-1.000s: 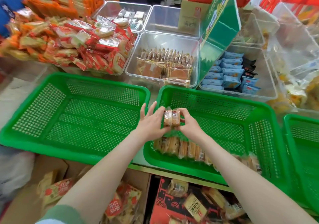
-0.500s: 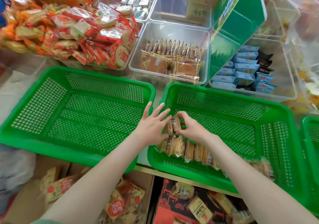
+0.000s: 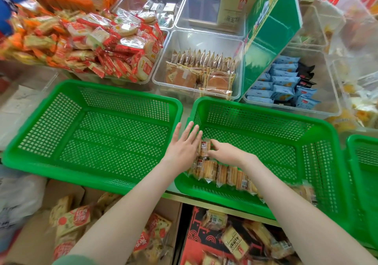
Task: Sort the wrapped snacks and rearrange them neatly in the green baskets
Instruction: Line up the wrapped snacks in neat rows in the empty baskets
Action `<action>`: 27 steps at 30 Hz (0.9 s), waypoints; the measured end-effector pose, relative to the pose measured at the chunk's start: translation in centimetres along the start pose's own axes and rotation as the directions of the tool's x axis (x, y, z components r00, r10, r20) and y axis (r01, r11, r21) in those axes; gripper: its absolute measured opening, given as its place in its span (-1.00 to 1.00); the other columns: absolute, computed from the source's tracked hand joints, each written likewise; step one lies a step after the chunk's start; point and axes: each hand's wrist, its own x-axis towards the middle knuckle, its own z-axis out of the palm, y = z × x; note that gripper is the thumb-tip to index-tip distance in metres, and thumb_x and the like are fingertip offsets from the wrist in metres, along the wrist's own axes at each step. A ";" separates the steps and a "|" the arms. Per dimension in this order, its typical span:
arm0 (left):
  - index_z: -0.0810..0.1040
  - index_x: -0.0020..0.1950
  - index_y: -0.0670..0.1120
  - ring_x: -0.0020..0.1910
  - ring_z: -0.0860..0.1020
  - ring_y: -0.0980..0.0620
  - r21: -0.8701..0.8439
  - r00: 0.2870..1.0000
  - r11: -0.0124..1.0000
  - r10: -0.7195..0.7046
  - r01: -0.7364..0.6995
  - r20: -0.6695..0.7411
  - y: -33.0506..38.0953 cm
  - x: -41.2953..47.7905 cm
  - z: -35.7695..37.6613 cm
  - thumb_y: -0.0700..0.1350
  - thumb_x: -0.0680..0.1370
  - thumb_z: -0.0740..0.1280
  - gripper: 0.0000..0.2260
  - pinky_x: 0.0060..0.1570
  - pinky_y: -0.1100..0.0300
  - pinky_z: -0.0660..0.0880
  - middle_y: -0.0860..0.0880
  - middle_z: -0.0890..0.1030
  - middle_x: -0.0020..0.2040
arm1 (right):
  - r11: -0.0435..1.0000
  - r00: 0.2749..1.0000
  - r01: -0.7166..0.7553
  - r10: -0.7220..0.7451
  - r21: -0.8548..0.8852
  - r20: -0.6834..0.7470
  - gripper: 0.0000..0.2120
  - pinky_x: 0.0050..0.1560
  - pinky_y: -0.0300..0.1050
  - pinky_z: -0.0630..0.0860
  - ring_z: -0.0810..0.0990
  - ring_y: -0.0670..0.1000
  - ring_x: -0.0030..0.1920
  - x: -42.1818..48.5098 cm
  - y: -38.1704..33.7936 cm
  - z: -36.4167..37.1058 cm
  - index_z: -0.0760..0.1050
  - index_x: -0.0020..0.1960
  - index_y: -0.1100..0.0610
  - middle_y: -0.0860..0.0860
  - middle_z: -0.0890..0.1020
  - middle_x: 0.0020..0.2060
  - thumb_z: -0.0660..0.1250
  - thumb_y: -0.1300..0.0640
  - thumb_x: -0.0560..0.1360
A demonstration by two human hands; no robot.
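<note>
Both hands have dropped from mid-air to the floor of the mid basket [image 3: 266, 109], bringing the packs [image 3: 205, 147] down w/ them. L hand [image 3: 184, 146] is flat, fingers straight, pressed against the packs' left side, prob. as a stop so they stand on edge and square up. R hand [image 3: 225, 152] has fingers curled, pinching the packs from the right. Packs are at the basket's left end, just far of the near row [image 3: 221, 172]; can't tell if touching. Looks like the start of a 2nd row. More stock waits in boxes [image 3: 235, 242] below.
</note>
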 end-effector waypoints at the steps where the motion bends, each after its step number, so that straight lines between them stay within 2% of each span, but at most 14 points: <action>1: -0.14 0.58 -0.09 0.53 -0.29 -0.14 -0.053 0.998 0.999 -0.013 0.010 -0.061 0.3 -0.5 0.2 -0.05 0.67 0.06 -0.44 0.35 -0.21 -0.46 -0.11 -0.15 0.58 | 0.999 0.997 0.027 -0.029 -0.025 -0.067 -0.40 0.42 -0.03 0.21 0.21 0.09 0.49 -0.7 -0.2 0.2 -0.07 0.58 0.11 0.11 0.14 0.53 0.09 0.00 0.65; 3: 0.12 0.56 -0.10 0.55 -0.03 -0.15 -0.240 0.956 0.971 -0.071 0.000 -0.286 1.5 -2.2 0.7 -0.14 0.62 0.14 -0.50 0.44 -0.20 -0.27 -0.15 0.11 0.56 | 0.992 0.957 0.122 -0.130 -0.046 -0.259 -0.44 0.45 -0.07 0.15 0.18 0.05 0.50 -2.4 -0.2 1.0 0.00 0.57 0.14 0.09 0.17 0.53 0.12 0.08 0.64; 5: 0.41 0.41 -0.14 0.46 0.28 -0.17 -0.433 0.831 0.901 -0.209 -0.041 -0.515 3.1 -5.1 1.4 -0.16 0.57 0.17 -0.60 0.43 -0.18 0.03 -0.18 0.41 0.42 | 0.971 0.852 0.233 -0.229 -0.052 -0.471 -0.49 0.43 -0.09 0.16 0.25 0.06 0.45 -5.1 0.3 2.8 0.14 0.52 0.21 0.13 0.31 0.45 0.18 0.19 0.61; 7: 0.46 0.34 -0.15 0.36 0.37 -0.15 -0.554 0.736 0.823 -0.296 -0.126 -0.609 5.0 -9.0 2.5 -0.18 0.59 0.16 -0.67 0.38 -0.12 0.20 -0.17 0.48 0.32 | 0.932 0.695 0.343 -0.337 -0.118 -0.635 -0.57 0.31 -0.06 0.32 0.40 0.07 0.27 -8.6 1.4 5.5 0.30 0.42 0.23 0.15 0.48 0.26 0.22 0.26 0.56; 9: 0.42 0.33 -0.13 0.26 0.42 -0.14 -0.544 0.725 0.814 -0.250 -0.202 -0.642 7.1 -13.3 4.2 -0.19 0.60 0.16 -0.70 0.31 -0.04 0.30 -0.16 0.49 0.26 | 0.868 0.573 0.429 -0.476 -0.251 -0.667 -0.67 0.22 -0.11 0.37 0.45 0.04 0.12 -12.2 3.1 9.3 0.36 0.30 0.21 0.12 0.55 0.07 0.19 0.25 0.53; 10: 0.42 0.33 -0.13 0.21 0.44 -0.14 -0.533 0.735 0.814 -0.213 -0.231 -0.643 8.1 -15.3 5.4 -0.19 0.59 0.18 -0.70 0.26 -0.02 0.34 -0.16 0.49 0.23 | 0.842 0.560 0.449 -0.526 -0.299 -0.641 -0.70 0.19 -0.14 0.38 0.46 0.03 0.08 -13.7 4.2 11.4 0.37 0.26 0.19 0.10 0.56 0.03 0.17 0.22 0.53; 12: 0.43 0.33 -0.12 0.17 0.45 -0.14 -0.539 0.786 0.803 -0.155 -0.252 -0.599 10.1 -18.8 8.3 -0.18 0.57 0.22 -0.68 0.19 -0.03 0.41 -0.16 0.49 0.20 | 0.834 0.625 0.427 -0.552 -0.350 -0.552 -0.71 0.13 -0.14 0.46 0.49 0.03 0.04 -15.7 6.7 15.7 0.38 0.24 0.18 0.08 0.57 0.00 0.20 0.20 0.53; 15: 0.44 0.37 -0.09 0.21 0.42 -0.14 -0.562 0.912 0.788 -0.005 -0.249 -0.410 12.6 -22.7 12.7 -0.10 0.54 0.23 -0.62 0.13 -0.07 0.50 -0.19 0.48 0.26 | 0.908 0.814 0.260 -0.389 -0.327 -0.432 -0.55 0.12 0.00 0.55 0.54 0.10 0.13 -16.9 9.8 21.3 0.40 0.34 0.15 0.07 0.56 0.12 0.37 0.18 0.47; 16: 0.42 0.40 -0.06 0.25 0.41 -0.14 -0.557 0.945 0.788 0.093 -0.263 -0.315 13.0 -23.7 13.8 -0.03 0.54 0.24 -0.58 0.12 -0.08 0.52 -0.19 0.45 0.30 | 0.922 0.855 0.221 -0.340 -0.319 -0.391 -0.51 0.17 0.01 0.53 0.53 0.13 0.19 -17.1 10.5 22.6 0.37 0.39 0.14 0.08 0.54 0.18 0.37 0.16 0.48; 18: 0.32 0.47 -0.01 0.34 0.41 -0.16 -0.503 0.946 0.802 0.294 -0.323 -0.139 13.3 -25.3 15.7 0.13 0.52 0.22 -0.46 0.17 -0.12 0.50 -0.16 0.37 0.41 | 0.928 0.912 0.184 -0.284 -0.325 -0.295 -0.49 0.31 0.03 0.39 0.43 0.16 0.33 -17.4 11.1 24.3 0.24 0.50 0.10 0.10 0.45 0.34 0.25 0.12 0.57; 19: 0.28 0.49 0.02 0.38 0.40 -0.16 -0.455 0.924 0.810 0.374 -0.370 -0.086 13.2 -25.9 16.5 0.19 0.49 0.23 -0.40 0.24 -0.14 0.46 -0.16 0.34 0.45 | 0.924 0.932 0.197 -0.280 -0.328 -0.231 -0.49 0.36 0.03 0.32 0.37 0.14 0.39 -17.6 11.2 24.9 0.19 0.52 0.08 0.08 0.39 0.40 0.21 0.11 0.60; 21: 0.22 0.53 0.02 0.43 0.34 -0.18 -0.350 0.885 0.824 0.464 -0.446 -0.035 12.9 -26.2 17.6 0.23 0.43 0.28 -0.29 0.33 -0.16 0.34 -0.18 0.28 0.50 | 0.891 0.930 0.256 -0.333 -0.375 -0.156 -0.44 0.37 0.05 0.32 0.37 0.13 0.39 -17.9 11.0 26.4 0.20 0.52 0.06 0.08 0.38 0.41 0.27 0.10 0.57; 24: 0.14 0.56 0.00 0.50 0.14 -0.28 -0.336 0.885 0.829 0.464 -0.447 -0.032 12.3 -25.6 18.2 0.04 0.38 0.43 -0.19 0.39 -0.22 0.14 -0.25 0.13 0.54 | 0.847 0.921 0.280 -0.370 -0.452 -0.123 -0.33 0.25 0.10 0.44 0.48 0.17 0.31 -17.5 10.4 28.4 0.28 0.47 0.08 0.12 0.47 0.35 0.45 0.09 0.41; 27: 0.03 0.58 -0.01 0.53 -0.03 -0.24 -0.371 0.890 0.823 0.455 -0.430 -0.022 11.8 -24.7 18.5 -0.03 0.48 0.38 -0.23 0.47 -0.22 0.01 -0.24 0.03 0.56 | 0.851 0.932 0.225 -0.330 -0.473 -0.151 -0.28 0.29 0.12 0.39 0.43 0.18 0.36 -16.0 9.8 29.4 0.30 0.46 0.09 0.15 0.43 0.38 0.49 0.03 0.38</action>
